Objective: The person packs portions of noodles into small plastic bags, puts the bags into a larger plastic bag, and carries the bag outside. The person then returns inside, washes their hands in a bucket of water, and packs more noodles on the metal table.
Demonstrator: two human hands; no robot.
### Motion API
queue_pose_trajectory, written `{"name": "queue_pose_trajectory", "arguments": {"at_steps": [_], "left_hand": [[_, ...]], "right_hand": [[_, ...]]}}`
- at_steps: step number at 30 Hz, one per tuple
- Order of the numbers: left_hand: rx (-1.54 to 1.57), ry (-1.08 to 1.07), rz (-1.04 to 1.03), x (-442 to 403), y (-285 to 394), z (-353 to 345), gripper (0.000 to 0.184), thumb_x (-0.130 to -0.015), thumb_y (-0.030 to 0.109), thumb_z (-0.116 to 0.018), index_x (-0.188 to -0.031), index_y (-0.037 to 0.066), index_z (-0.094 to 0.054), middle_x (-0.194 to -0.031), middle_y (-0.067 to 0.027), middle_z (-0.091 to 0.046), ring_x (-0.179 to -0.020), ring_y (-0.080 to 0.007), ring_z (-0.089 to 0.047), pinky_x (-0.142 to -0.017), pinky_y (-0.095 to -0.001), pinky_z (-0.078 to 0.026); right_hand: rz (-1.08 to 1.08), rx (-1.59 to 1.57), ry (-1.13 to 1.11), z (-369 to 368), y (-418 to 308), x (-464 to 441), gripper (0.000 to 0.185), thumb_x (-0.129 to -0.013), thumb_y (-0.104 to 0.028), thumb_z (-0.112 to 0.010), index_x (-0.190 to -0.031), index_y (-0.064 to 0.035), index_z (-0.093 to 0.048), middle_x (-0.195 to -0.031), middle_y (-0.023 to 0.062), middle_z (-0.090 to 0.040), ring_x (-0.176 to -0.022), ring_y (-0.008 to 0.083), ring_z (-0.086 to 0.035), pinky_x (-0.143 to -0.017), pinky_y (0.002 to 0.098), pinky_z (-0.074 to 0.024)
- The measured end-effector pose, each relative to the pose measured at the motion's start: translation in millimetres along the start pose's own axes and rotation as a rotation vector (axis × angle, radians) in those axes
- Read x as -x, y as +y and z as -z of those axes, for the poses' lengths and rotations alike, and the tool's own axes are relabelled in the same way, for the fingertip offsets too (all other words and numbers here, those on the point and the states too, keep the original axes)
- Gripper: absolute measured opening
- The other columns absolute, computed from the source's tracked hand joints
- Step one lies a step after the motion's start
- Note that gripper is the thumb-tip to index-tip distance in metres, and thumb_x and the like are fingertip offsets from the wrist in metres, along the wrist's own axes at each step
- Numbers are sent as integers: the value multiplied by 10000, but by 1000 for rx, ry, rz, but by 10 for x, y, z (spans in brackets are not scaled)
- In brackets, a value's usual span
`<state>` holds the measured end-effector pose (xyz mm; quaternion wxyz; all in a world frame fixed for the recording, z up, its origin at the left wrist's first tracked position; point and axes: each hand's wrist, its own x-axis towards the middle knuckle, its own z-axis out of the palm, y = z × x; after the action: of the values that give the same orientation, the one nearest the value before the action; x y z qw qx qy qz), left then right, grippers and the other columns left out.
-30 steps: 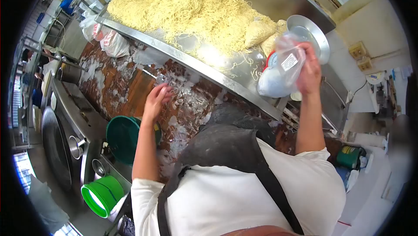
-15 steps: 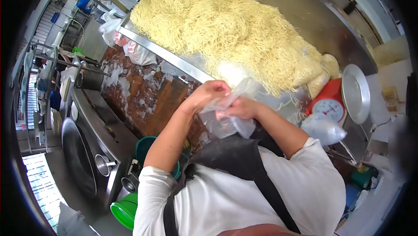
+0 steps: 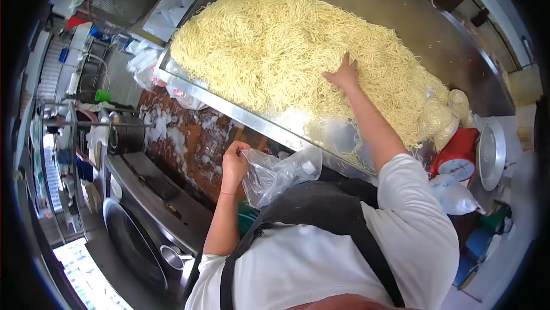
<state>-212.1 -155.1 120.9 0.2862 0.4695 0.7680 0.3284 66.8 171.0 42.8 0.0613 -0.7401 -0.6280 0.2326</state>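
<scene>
A large heap of pale yellow noodles (image 3: pixel 275 46) lies in a metal tray (image 3: pixel 229 105). My right hand (image 3: pixel 345 75) reaches over the heap with its fingers spread, at or just above the noodles, holding nothing. In front of the tray, my left hand (image 3: pixel 235 164) is closed on the edge of a clear plastic bag (image 3: pixel 275 178), which hangs open towards the right beside my apron. Filled bags of noodles (image 3: pixel 436 120) rest at the right end of the heap.
At the right are a red scale (image 3: pixel 457 164), a round metal pan (image 3: pixel 491 154) and a tied whitish bag (image 3: pixel 454 194). White bags (image 3: pixel 186 97) lie on the wet brown floor left of the tray. A large dark wok (image 3: pixel 134 244) and metal counter stand at lower left.
The bag, first in my right hand, then between both hands, is now held by my left hand alone. My right hand has moved away from it, over the noodles, and spread its fingers.
</scene>
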Motion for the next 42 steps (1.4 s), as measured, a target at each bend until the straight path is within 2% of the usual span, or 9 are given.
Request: {"name": "queue_pose_trajectory", "arguments": {"at_steps": [3, 7, 13, 20, 25, 28, 33, 38, 42], "left_hand": [[624, -144, 285, -564, -77, 75, 177, -910, -31, -520, -1026, 79, -596, -797, -5, -624, -680, -88, -564, -604, -233, -453], [857, -387, 412, -1407, 129, 380, 227, -885, -51, -523, -1062, 80, -577, -820, 39, -553, -692, -47, -496, -615, -177, -395], [500, -641, 45, -2591, 602, 844, 92, -892, 89, -614, -983, 77, -621, -759, 69, -526, -636, -19, -426, -553, -194, -339], [454, -208, -370, -4754, 1135, 422, 234, -945, 265, -611, -858, 54, -665, -693, 31, -582, -600, -68, -473, -549, -269, -397], [509, 225, -483, -5686, 1636, -394, 418, -909, 389, -650, -778, -7, -658, -641, -95, -613, -595, -183, -532, -610, -359, -453], [455, 151, -588, -4639, 2465, -432, 384, -912, 358, -652, -811, -11, -667, -659, -123, -629, -605, -183, -542, -614, -361, -456], [417, -298, -666, -2844, 2695, 81, 283, -931, 264, -638, -879, -10, -688, -661, -72, -595, -608, -106, -512, -577, -279, -424], [226, -161, -1008, -2354, 1762, 147, 84, -896, 69, -602, -901, 12, -663, -730, -172, -636, -615, -296, -638, -565, -376, -498], [116, -125, -699, -2508, 1099, -227, 80, -906, 55, -573, -952, 5, -616, -727, -180, -638, -630, -328, -648, -575, -393, -506]], "right_hand": [[-79, -112, 118, -135, -352, -101, 913, -757, -383, -792, -1505, -225, -292, -1478, 300, -229, -1331, 526, -293, -1025, 571, -408], [-71, -201, 332, -300, -280, -530, 781, -780, -115, -724, -1470, -161, -361, -1358, 224, -468, -1178, 334, -546, -944, 392, -486], [-32, -1351, 414, 172, -341, -201, 596, -779, 112, -461, -1359, -25, -474, -1173, 138, -635, -1021, 226, -642, -836, 261, -507], [654, -1637, 424, 1828, -969, 524, 351, -955, -200, -549, -1242, 1, -553, -1168, 142, -642, -1043, 260, -649, -882, 388, -562], [412, -1582, 601, 2600, -1297, 1022, 343, -951, -161, -553, -1234, 33, -569, -1119, 145, -669, -972, 247, -680, -818, 359, -583], [962, -1085, 264, 2284, -1120, 782, 385, -927, -123, -594, -1290, -4, -555, -1196, 131, -644, -1057, 217, -646, -904, 343, -548], [385, -1363, -285, 1338, -1569, 614, 512, -856, -65, -697, -1340, -52, -529, -1252, 93, -620, -1099, 168, -613, -973, 312, -504], [411, -1951, -399, 624, -1986, 102, 457, -919, -177, -665, -1335, -48, -526, -1228, 91, -627, -1088, 220, -618, -963, 351, -503], [90, -1550, -547, -33, -2227, -335, 522, -886, -219, -679, -1361, -76, -516, -1255, 142, -600, -1141, 283, -593, -993, 437, -478]]}}
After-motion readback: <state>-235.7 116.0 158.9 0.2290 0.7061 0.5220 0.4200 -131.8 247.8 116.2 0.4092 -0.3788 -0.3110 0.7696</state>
